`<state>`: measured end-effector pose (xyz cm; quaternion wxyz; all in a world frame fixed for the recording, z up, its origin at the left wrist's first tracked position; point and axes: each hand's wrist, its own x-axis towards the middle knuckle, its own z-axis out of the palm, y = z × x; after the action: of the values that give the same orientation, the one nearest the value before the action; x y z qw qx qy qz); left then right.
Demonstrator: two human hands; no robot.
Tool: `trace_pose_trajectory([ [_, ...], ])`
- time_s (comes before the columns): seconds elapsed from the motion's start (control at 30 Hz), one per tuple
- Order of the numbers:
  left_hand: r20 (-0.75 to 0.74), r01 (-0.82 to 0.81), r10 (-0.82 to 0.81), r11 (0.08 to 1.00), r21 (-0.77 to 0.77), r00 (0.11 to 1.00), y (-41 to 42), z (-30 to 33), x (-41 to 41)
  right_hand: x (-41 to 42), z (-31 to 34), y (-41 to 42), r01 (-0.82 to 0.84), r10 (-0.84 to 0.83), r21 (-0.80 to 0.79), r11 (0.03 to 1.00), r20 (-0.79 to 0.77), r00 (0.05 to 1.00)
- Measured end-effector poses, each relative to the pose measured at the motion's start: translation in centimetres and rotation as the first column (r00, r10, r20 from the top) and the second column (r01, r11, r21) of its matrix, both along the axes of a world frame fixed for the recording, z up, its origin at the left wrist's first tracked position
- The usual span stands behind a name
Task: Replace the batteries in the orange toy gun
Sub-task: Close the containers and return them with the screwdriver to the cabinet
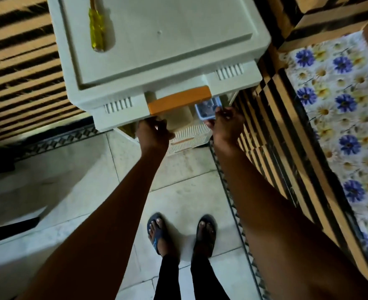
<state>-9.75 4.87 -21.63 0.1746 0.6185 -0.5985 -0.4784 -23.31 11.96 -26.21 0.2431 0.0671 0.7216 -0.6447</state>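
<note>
At the front edge of a white plastic drawer unit (157, 50), the left hand (154, 133) grips the top drawer's underside while the right hand (226, 124) holds a small blue-rimmed box (208, 108). A yellow-handled screwdriver (96, 31) lies on top. No orange toy gun is visible; the task seems barely begun.

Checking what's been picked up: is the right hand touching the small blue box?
Touching. The head view shows the right hand with fingers curled around the small blue box at the drawer's edge.
</note>
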Motion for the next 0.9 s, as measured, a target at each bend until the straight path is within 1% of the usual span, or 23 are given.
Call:
trace_pose_trajectory([
  [0.07,-0.009,-0.024,0.024,0.999,0.023,1.0,-0.5,-0.1,-0.8,-0.3,-0.7,-0.9,0.016,-0.016,0.014,1.0,-0.034,0.999],
  [0.13,-0.064,-0.057,0.06,0.997,0.044,0.996,-0.9,-0.4,-1.4,-0.8,-1.2,-1.5,0.046,-0.046,-0.003,0.999,-0.05,0.998],
  [0.23,-0.083,-0.041,0.04,0.999,-0.004,0.996,-1.7,-0.8,-1.9,-0.9,-1.8,-2.1,0.034,-0.032,0.054,0.998,-0.037,0.999],
  [0.37,-0.143,-0.035,0.034,0.999,-0.006,0.989,-2.4,-1.4,-2.4,-0.4,-2.4,-3.2,0.164,-0.142,0.094,0.982,-0.205,0.968],
  [0.43,-0.217,-0.059,0.064,0.998,0.026,0.974,-2.2,-1.0,-2.7,-0.6,-4.3,-3.7,0.18,-0.158,0.074,0.981,-0.238,0.958],
  [0.47,-0.219,-0.065,0.074,0.997,0.05,0.973,-1.9,-0.8,-2.9,-0.5,-4.5,-3.7,0.185,-0.161,0.079,0.98,-0.245,0.956],
  [0.5,-0.2,-0.075,0.089,0.994,0.076,0.976,-1.6,-0.6,-3.0,-0.5,-4.5,-3.5,0.185,-0.16,0.087,0.979,-0.236,0.959],
  [0.53,-0.158,-0.066,0.076,0.996,0.066,0.985,-1.3,-0.4,-2.9,-0.3,-4.0,-3.2,0.177,-0.153,0.094,0.98,-0.213,0.965],
  [0.6,-0.082,-0.005,0.004,1.0,-0.018,0.997,-1.0,-0.4,-2.3,0.3,-2.6,-2.3,0.144,-0.122,0.127,0.981,-0.162,0.979],
  [0.67,-0.011,0.01,-0.011,0.995,-0.1,1.0,-0.7,-0.2,-1.7,0.9,-1.1,-1.1,0.102,-0.086,0.126,0.987,-0.125,0.988],
  [0.77,0.073,0.019,-0.007,0.986,-0.165,0.997,0.7,1.3,-0.7,1.9,1.9,1.1,0.041,-0.024,0.093,0.995,-0.179,0.984],
  [0.9,0.044,0.081,-0.073,0.972,-0.222,0.996,3.5,4.4,1.5,3.2,7.6,3.7,-0.064,0.08,0.065,0.996,-0.277,0.957],
])
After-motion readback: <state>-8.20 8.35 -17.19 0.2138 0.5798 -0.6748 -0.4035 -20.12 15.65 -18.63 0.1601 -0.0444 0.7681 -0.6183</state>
